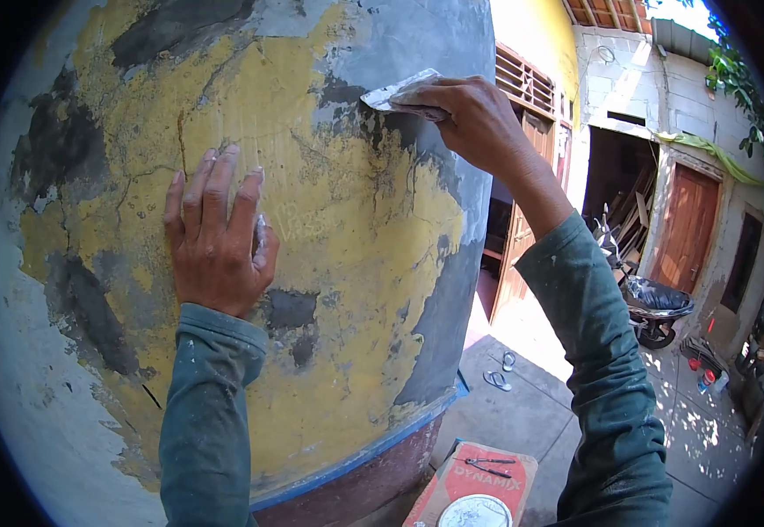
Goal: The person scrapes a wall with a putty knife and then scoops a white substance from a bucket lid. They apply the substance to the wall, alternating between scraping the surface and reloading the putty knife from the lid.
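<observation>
A wall (347, 246) fills the left and middle of the view, with peeling yellow paint, bare dark-grey patches and smooth grey filler along its upper right. My left hand (215, 228) rests flat on the yellow paint, fingers stretched out; white residue marks the thumb and fingertips. Higher up and to the right, my right hand (479, 114) is closed around a putty knife (400, 90). Its blade, smeared with white, lies against the wall where dark grey meets the filler. The handle is mostly hidden in my fingers.
Below the wall sits a red DYNAMIX bag or box (479, 474), bearing a pliers-like black tool (490, 465) and a round white-smeared lid or tub (475, 511). Sandals (498, 379) lie on the paving. A wheelbarrow (659, 303) stands before a wooden door (688, 228) at right.
</observation>
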Demonstrator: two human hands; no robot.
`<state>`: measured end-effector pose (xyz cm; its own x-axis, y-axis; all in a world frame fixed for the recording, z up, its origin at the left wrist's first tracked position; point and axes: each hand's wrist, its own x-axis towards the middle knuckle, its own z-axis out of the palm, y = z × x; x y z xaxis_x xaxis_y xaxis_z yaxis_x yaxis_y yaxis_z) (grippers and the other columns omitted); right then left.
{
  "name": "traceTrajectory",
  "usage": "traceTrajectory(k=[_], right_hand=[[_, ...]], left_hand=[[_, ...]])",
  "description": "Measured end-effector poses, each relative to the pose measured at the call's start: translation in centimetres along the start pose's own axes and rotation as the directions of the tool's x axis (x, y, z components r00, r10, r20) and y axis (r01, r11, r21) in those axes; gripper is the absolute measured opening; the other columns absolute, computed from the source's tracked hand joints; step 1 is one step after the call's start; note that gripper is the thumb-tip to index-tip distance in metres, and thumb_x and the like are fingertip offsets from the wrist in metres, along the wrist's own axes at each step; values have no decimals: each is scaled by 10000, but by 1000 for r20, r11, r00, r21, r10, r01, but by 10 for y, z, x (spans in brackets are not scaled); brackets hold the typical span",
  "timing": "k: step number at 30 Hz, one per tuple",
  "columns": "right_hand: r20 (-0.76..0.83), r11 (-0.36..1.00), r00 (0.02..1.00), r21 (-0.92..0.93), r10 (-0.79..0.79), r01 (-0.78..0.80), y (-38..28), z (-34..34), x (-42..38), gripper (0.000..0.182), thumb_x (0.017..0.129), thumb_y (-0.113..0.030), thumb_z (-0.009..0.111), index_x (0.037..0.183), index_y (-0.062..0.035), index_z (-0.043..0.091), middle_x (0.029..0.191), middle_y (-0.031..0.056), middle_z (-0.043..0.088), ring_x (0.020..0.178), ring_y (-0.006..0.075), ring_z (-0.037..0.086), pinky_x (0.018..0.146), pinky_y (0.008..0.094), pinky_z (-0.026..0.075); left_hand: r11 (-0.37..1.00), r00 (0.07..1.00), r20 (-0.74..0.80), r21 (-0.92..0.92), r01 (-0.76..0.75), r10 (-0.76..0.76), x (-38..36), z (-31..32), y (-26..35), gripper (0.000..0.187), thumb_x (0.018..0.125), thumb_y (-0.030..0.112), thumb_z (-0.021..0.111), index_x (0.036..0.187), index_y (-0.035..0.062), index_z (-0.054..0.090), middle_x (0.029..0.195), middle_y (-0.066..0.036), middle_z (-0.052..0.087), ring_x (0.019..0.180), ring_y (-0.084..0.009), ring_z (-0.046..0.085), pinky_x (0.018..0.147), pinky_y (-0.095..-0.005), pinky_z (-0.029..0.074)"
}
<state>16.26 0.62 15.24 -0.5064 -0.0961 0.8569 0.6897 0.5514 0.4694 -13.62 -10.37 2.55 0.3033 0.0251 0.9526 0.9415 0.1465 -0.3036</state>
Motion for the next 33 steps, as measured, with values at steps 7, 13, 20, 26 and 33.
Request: traceTrajectory(k=[7,13,20,26,33], right_hand=[[19,999,999,11,51,-51,6,20,-87,496,744,75,680,1167,-169,767,1129,60,759,1007,262,699,924,393,491],[-36,986,988,74,153,-150,3,55,-153,528,752,48,718,1206,-221,744,1208,1,743,1061,231,699,934,395,490],[40,947,947,40,318,-320,-36,70,-264,492,766,-71,766,1233,-219,727,1094,31,761,975,225,715,923,412,494],[137,807,844,249,518,-536,-54,23,-280,405,808,11,698,1191,-120,725,1054,121,755,932,280,731,823,386,553],[167,281,395,467,903,-838,0,38,-233,210,934,-37,551,1058,23,709,813,125,700,734,191,672,697,368,526]], left_hand=[[999,1000,-5,38,-14,14,-2,3,0,591,798,131,672,1381,176,583,1531,-77,487,1452,-273,422,1250,-492,257],[998,1000,-6,65,-17,17,0,2,1,601,772,160,719,1359,194,593,1514,-62,489,1443,-260,425,1259,-492,265],[998,1000,-14,54,-13,14,1,2,4,600,771,161,710,1358,184,588,1510,-73,493,1442,-265,426,1254,-491,260],[997,1000,-8,74,-11,12,0,2,1,581,791,175,706,1359,184,586,1510,-68,492,1442,-264,423,1254,-488,262],[999,1000,-4,46,-7,7,0,1,-1,558,814,197,692,1363,185,592,1511,-67,488,1446,-259,419,1254,-484,259]])
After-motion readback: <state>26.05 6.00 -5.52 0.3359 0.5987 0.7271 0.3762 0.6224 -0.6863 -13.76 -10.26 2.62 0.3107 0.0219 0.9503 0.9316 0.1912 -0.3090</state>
